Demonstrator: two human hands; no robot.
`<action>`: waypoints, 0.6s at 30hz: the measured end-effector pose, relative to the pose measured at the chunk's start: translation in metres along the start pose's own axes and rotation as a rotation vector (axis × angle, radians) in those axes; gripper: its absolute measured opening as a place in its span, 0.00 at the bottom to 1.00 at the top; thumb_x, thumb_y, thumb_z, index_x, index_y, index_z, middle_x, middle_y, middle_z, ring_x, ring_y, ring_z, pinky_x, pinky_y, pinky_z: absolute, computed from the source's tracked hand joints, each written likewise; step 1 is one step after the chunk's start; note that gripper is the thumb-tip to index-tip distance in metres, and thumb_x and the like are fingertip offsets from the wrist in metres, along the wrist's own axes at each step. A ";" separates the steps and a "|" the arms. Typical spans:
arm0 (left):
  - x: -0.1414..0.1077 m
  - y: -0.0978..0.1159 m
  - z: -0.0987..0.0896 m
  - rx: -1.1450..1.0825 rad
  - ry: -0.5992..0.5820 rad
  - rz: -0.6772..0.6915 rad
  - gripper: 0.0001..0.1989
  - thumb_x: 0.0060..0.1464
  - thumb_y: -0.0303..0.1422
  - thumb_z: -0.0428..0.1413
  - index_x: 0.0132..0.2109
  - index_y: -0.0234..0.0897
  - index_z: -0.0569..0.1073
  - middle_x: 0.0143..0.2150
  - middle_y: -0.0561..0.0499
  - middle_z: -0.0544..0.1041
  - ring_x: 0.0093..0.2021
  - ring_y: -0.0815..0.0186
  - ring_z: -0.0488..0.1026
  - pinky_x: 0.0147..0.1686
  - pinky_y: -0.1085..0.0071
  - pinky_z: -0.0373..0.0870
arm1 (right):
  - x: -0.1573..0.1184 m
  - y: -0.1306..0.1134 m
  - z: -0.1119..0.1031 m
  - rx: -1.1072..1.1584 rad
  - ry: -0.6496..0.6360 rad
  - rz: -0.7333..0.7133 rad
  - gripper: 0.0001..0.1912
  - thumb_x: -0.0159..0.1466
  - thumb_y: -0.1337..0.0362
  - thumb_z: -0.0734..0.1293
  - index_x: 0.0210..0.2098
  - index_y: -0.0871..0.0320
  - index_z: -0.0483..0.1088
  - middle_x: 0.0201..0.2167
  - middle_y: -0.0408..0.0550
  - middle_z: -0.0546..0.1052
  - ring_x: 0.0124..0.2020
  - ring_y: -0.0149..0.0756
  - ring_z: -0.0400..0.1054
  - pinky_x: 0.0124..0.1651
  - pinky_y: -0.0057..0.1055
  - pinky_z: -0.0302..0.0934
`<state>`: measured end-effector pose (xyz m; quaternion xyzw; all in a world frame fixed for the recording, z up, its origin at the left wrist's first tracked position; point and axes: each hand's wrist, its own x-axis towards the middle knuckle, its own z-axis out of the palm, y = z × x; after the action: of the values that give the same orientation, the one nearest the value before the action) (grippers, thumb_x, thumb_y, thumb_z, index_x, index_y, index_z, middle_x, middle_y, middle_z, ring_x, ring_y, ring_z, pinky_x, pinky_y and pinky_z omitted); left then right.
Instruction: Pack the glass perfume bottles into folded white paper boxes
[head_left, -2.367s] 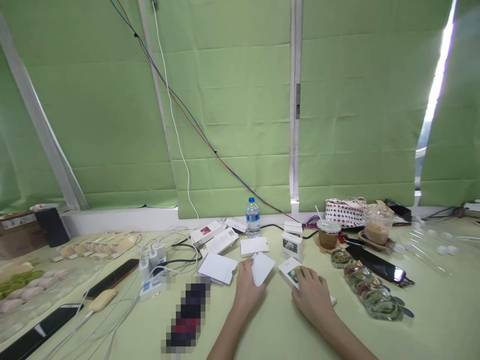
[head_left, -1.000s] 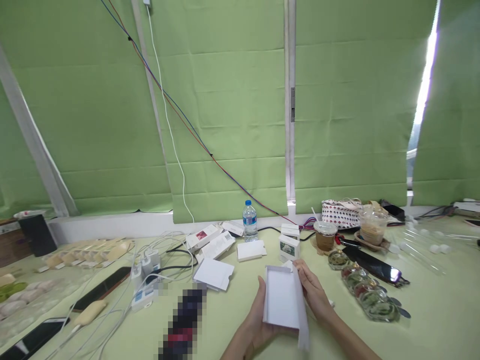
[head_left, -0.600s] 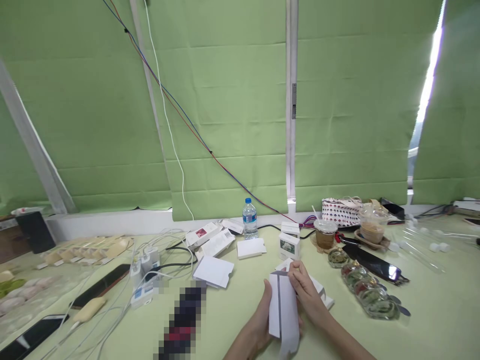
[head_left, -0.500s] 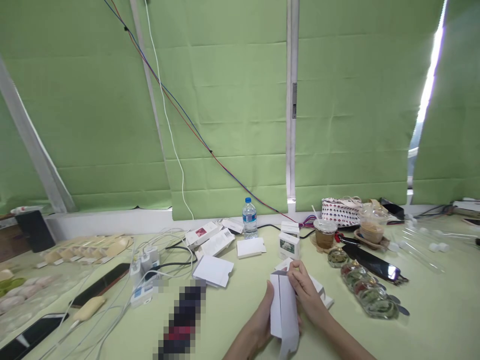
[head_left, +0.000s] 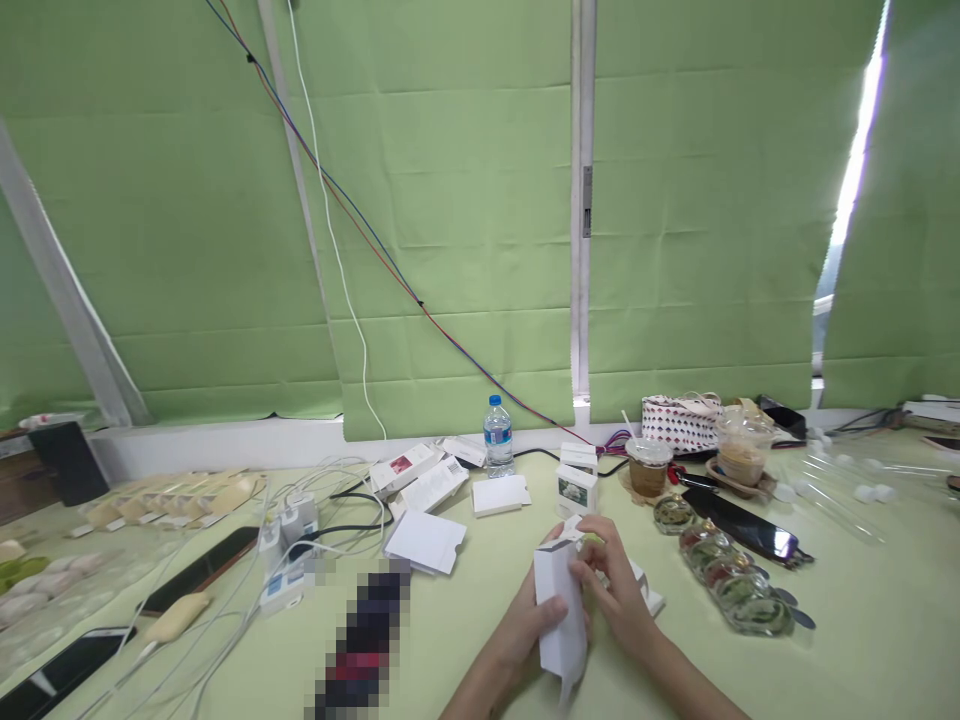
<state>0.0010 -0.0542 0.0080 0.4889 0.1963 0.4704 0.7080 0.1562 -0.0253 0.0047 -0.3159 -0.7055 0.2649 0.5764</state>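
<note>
Near the front of the table a tall white carton (head_left: 556,610) stands in my hands, its top flaps up and a loose flap hanging at its lower end. My left hand (head_left: 525,615) wraps round its left side, thumb across the front. At the top right, the fingers of my right hand (head_left: 606,570) pinch the carton's upper edge and flap. Partly hidden behind my right wrist lie other white card pieces (head_left: 652,590). A small white box with a plant picture (head_left: 577,492) stands behind my hands.
White boxes (head_left: 431,487) and a flattened card (head_left: 426,541) lie left of centre, near a water bottle (head_left: 499,440). Cables and a power strip (head_left: 285,582) are further left. Rightwards are a drink cup (head_left: 649,468), round clear packs (head_left: 739,580) and clear tubes (head_left: 840,510).
The carton has turned and looks more squared up, with its top flaps now raised. My left thumb has moved onto its front, and my right fingers have shifted at its top.
</note>
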 end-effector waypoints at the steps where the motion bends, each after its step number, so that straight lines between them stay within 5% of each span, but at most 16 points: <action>1: 0.000 0.003 0.001 0.028 0.013 0.031 0.51 0.41 0.43 0.67 0.67 0.49 0.49 0.55 0.40 0.70 0.41 0.55 0.76 0.40 0.62 0.69 | 0.000 0.000 -0.001 -0.009 -0.029 -0.030 0.15 0.67 0.55 0.58 0.52 0.49 0.61 0.48 0.50 0.64 0.31 0.35 0.65 0.34 0.33 0.65; 5: -0.001 0.012 0.005 0.163 0.072 0.184 0.48 0.41 0.40 0.68 0.65 0.47 0.52 0.61 0.42 0.65 0.57 0.51 0.66 0.53 0.60 0.62 | -0.001 -0.006 -0.004 -0.076 -0.155 -0.130 0.17 0.68 0.57 0.56 0.55 0.44 0.63 0.53 0.51 0.63 0.35 0.37 0.68 0.40 0.36 0.66; 12: 0.000 0.011 0.008 0.320 0.157 0.328 0.38 0.40 0.40 0.68 0.56 0.48 0.59 0.45 0.50 0.71 0.42 0.59 0.72 0.43 0.63 0.67 | -0.006 0.002 0.000 -0.037 -0.164 -0.166 0.25 0.67 0.50 0.55 0.62 0.45 0.54 0.56 0.55 0.60 0.34 0.38 0.68 0.37 0.38 0.68; 18: 0.004 0.015 -0.012 -0.025 0.378 0.276 0.34 0.45 0.50 0.62 0.56 0.44 0.63 0.42 0.47 0.76 0.42 0.55 0.75 0.44 0.60 0.69 | -0.006 0.003 0.000 -0.137 -0.234 -0.241 0.23 0.68 0.50 0.54 0.62 0.43 0.56 0.54 0.53 0.60 0.37 0.39 0.66 0.38 0.37 0.66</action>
<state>-0.0130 -0.0430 0.0167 0.4057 0.2510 0.6482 0.5936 0.1580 -0.0277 -0.0015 -0.2349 -0.8168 0.1801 0.4952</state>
